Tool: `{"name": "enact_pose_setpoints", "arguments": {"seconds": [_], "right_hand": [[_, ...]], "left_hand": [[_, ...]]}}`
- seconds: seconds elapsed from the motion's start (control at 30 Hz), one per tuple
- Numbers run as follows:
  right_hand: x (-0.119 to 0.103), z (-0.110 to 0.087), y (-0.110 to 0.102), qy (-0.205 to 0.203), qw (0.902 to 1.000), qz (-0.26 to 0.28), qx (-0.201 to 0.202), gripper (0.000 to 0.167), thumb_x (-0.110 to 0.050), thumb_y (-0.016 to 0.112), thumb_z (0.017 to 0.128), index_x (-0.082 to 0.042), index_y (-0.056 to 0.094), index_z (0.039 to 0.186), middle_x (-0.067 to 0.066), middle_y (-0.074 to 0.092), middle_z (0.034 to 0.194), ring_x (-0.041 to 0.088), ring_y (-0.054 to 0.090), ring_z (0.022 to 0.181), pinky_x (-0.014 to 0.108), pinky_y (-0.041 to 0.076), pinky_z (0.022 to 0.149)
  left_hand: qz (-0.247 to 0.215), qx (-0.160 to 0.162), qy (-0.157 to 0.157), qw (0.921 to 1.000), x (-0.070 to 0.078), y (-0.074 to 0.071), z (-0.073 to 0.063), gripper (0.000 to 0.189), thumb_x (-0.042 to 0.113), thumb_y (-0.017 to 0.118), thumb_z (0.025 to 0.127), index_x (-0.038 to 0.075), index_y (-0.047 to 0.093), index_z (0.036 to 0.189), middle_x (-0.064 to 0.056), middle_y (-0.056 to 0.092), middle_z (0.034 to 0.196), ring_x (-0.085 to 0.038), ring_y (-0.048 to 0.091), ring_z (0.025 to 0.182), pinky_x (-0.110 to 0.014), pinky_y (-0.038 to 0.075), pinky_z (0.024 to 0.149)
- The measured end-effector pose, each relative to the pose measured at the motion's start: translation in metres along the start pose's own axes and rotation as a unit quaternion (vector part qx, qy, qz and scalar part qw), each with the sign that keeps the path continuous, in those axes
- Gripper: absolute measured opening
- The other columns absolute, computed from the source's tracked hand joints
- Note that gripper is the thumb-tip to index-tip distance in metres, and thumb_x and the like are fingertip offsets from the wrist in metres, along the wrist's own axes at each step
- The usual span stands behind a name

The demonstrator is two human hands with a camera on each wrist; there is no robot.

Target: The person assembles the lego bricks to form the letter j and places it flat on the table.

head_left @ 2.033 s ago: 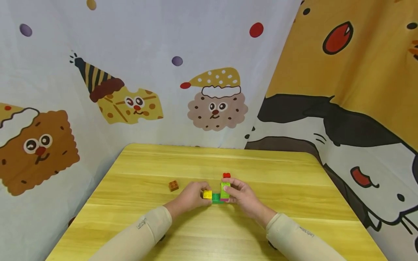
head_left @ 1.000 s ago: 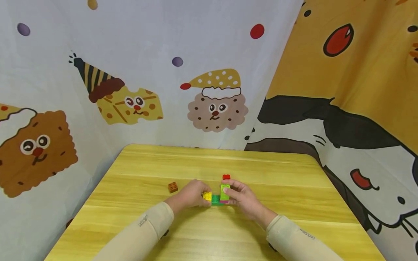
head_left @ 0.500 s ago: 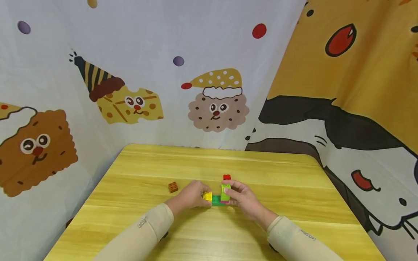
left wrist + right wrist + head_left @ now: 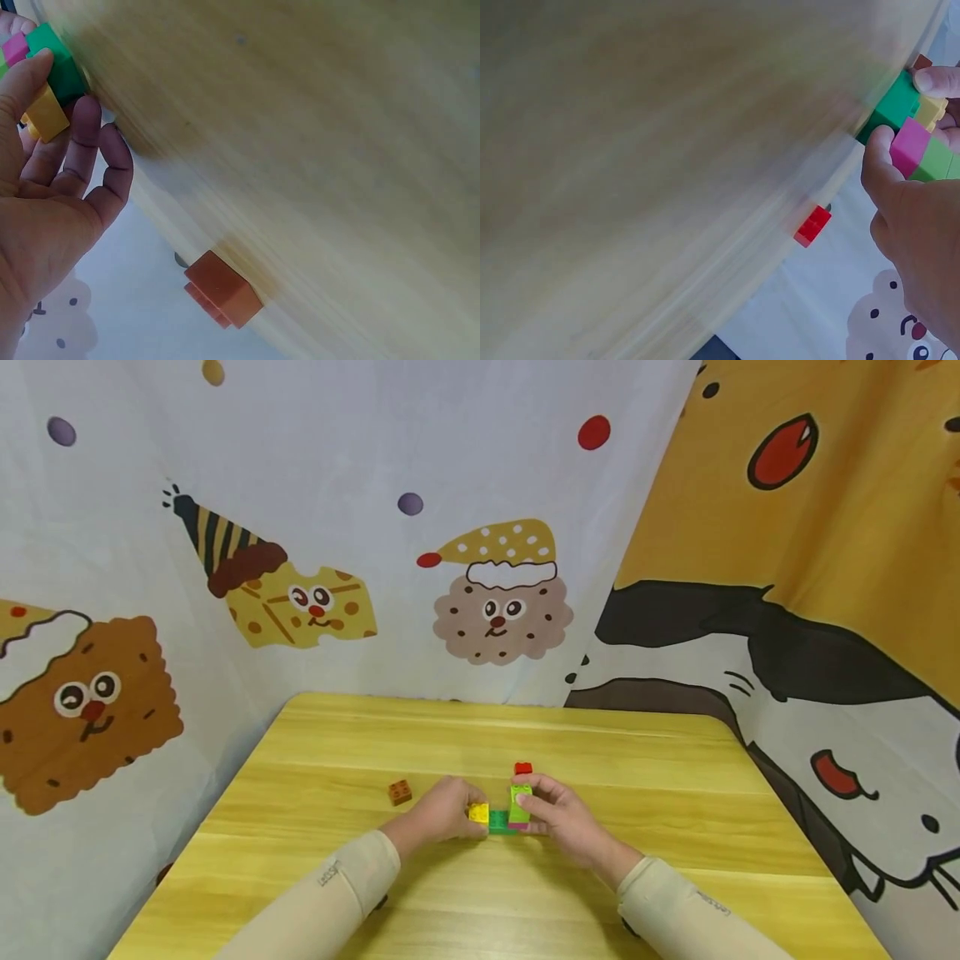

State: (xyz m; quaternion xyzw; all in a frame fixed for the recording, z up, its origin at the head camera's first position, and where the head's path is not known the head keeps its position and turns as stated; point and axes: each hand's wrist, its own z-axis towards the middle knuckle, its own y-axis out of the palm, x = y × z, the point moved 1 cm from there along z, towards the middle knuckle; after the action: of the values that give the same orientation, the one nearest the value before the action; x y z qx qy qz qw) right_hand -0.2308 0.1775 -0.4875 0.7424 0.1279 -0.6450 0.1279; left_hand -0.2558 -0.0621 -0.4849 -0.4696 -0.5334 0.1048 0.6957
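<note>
A long green building brick [image 4: 498,821] lies on the table between both hands. On its left end sits a yellow brick [image 4: 478,812], which my left hand [image 4: 444,810] pinches between thumb and fingers. Lime green bricks [image 4: 520,803] stand stacked on a magenta brick [image 4: 910,145] at the green brick's right end. My right hand [image 4: 570,822] grips this stack, thumb on the lime face toward me and fingers behind. In the right wrist view one fingertip reaches the green brick beside the magenta one. The fingers partly hide the yellow brick.
A brown brick [image 4: 401,792] lies on the wooden table [image 4: 360,735] to the left of my left hand. A red brick [image 4: 522,768] lies just beyond my right hand. Behind the table's far edge hangs a curtain [image 4: 405,677] printed with cartoon figures.
</note>
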Motion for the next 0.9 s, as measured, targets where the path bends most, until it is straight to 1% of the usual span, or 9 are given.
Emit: {"name": "enact_pose_setpoints", "arguments": {"seconds": [0.1, 0.2, 0.33, 0.4, 0.5, 0.67, 0.73, 0.83, 0.9], "right_hand": [[-0.002, 0.001, -0.001, 0.003, 1.0, 0.002, 0.003, 0.037, -0.028, 0.071, 0.104, -0.018, 0.066, 0.14, 0.001, 0.056, 0.138, 0.027, 0.058, 0.118, 0.044, 0.061, 0.095], [-0.004, 0.001, -0.001, 0.006, 1.0, 0.0, 0.001, 0.04, -0.029, 0.071, 0.104, -0.018, 0.066, 0.142, 0.006, 0.054, 0.147, 0.028, 0.058, 0.121, 0.046, 0.061, 0.098], [-0.004, 0.0, -0.002, 0.011, 0.9999, -0.004, -0.009, 0.047, -0.029, 0.069, 0.105, -0.018, 0.06, 0.15, 0.014, 0.044, 0.164, 0.027, 0.057, 0.128, 0.049, 0.059, 0.103], [-0.003, 0.0, -0.004, 0.012, 0.9998, -0.006, -0.014, 0.051, -0.03, 0.067, 0.107, -0.019, 0.056, 0.155, 0.014, 0.037, 0.17, 0.025, 0.058, 0.13, 0.051, 0.058, 0.105], [-0.002, 0.0, -0.007, 0.009, 0.9998, -0.004, -0.019, 0.055, -0.032, 0.064, 0.108, -0.018, 0.05, 0.159, 0.015, 0.037, 0.169, 0.022, 0.062, 0.126, 0.055, 0.057, 0.107], [-0.003, 0.0, -0.015, 0.005, 0.9998, -0.001, -0.021, 0.06, -0.033, 0.062, 0.109, -0.011, 0.043, 0.163, 0.015, 0.048, 0.159, 0.023, 0.066, 0.12, 0.055, 0.058, 0.106], [-0.005, -0.001, -0.02, 0.004, 0.9998, -0.001, -0.017, 0.062, -0.033, 0.062, 0.109, -0.009, 0.042, 0.163, 0.015, 0.051, 0.158, 0.023, 0.065, 0.123, 0.055, 0.057, 0.106], [-0.007, 0.0, -0.029, 0.002, 1.0, -0.001, -0.002, 0.06, -0.035, 0.062, 0.109, -0.008, 0.045, 0.161, 0.019, 0.05, 0.159, 0.024, 0.063, 0.129, 0.057, 0.056, 0.108], [-0.009, 0.002, -0.037, -0.001, 0.9999, -0.005, 0.011, 0.06, -0.035, 0.062, 0.109, -0.006, 0.045, 0.16, 0.023, 0.049, 0.161, 0.029, 0.06, 0.137, 0.057, 0.055, 0.11]], "left_hand": [[-0.006, 0.005, 0.0, 1.0, 0.0, 0.0, 0.0, 0.026, 0.016, 0.093, 0.084, 0.007, 0.083, 0.106, 0.006, 0.072, 0.08, -0.004, 0.057, 0.068, -0.02, 0.052, 0.059], [-0.006, 0.007, -0.003, 1.0, 0.001, 0.0, 0.0, 0.025, 0.017, 0.093, 0.084, 0.007, 0.083, 0.104, 0.006, 0.073, 0.082, -0.004, 0.058, 0.07, -0.02, 0.052, 0.06], [-0.002, 0.004, -0.004, 1.0, 0.001, 0.0, 0.0, 0.025, 0.017, 0.093, 0.084, 0.008, 0.083, 0.105, 0.006, 0.074, 0.083, -0.004, 0.057, 0.071, -0.02, 0.052, 0.061], [-0.003, 0.004, -0.004, 1.0, 0.0, 0.0, 0.0, 0.024, 0.017, 0.093, 0.084, 0.008, 0.083, 0.104, 0.006, 0.073, 0.082, -0.004, 0.057, 0.07, -0.02, 0.051, 0.061], [-0.003, 0.005, 0.0, 1.0, 0.0, 0.0, 0.0, 0.022, 0.017, 0.092, 0.084, 0.009, 0.083, 0.103, 0.007, 0.072, 0.079, -0.004, 0.056, 0.068, -0.02, 0.05, 0.06], [-0.005, 0.005, -0.001, 1.0, -0.001, 0.001, 0.001, 0.024, 0.017, 0.092, 0.085, 0.009, 0.083, 0.105, 0.008, 0.072, 0.08, -0.004, 0.055, 0.069, -0.02, 0.05, 0.061], [-0.005, 0.003, -0.004, 1.0, -0.001, 0.001, 0.001, 0.026, 0.017, 0.092, 0.085, 0.008, 0.083, 0.107, 0.007, 0.073, 0.083, -0.004, 0.056, 0.071, -0.02, 0.05, 0.062], [-0.008, 0.002, -0.008, 0.9999, -0.001, 0.002, 0.001, 0.029, 0.017, 0.092, 0.085, 0.007, 0.083, 0.11, 0.006, 0.075, 0.087, -0.005, 0.057, 0.073, -0.02, 0.051, 0.063], [-0.009, 0.001, -0.01, 0.9999, -0.001, 0.002, 0.001, 0.029, 0.017, 0.092, 0.085, 0.007, 0.082, 0.111, 0.005, 0.075, 0.088, -0.005, 0.057, 0.074, -0.02, 0.051, 0.064]]}}
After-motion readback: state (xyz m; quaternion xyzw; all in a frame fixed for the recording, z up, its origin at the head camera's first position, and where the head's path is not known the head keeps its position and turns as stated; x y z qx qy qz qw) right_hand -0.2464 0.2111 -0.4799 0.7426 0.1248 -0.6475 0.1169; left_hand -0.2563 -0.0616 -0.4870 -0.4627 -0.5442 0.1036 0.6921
